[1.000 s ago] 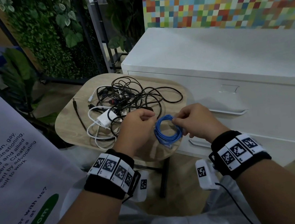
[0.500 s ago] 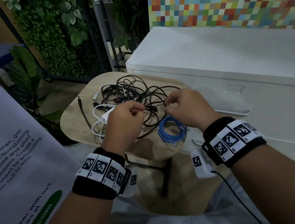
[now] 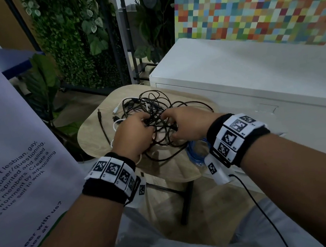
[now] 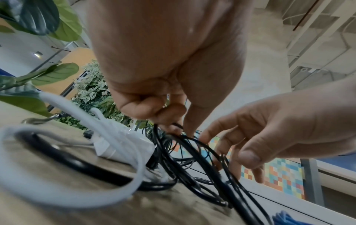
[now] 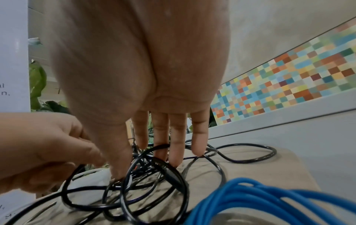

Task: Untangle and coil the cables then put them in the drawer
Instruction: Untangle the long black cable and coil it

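small wooden table (image 3: 90, 137) | on it: black cable tangle (image 3: 162, 110); white cable (image 3: 116, 125); blue cable coil (image 3: 195, 154)

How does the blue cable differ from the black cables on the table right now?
The thin blue cable lies wound in a neat coil; the thin black cables sprawl in a loose tangle. No hand touches the blue cable, while the left hand pinches black strands and the right hand's straight fingers reach into them. Both rest on the round wooden table.
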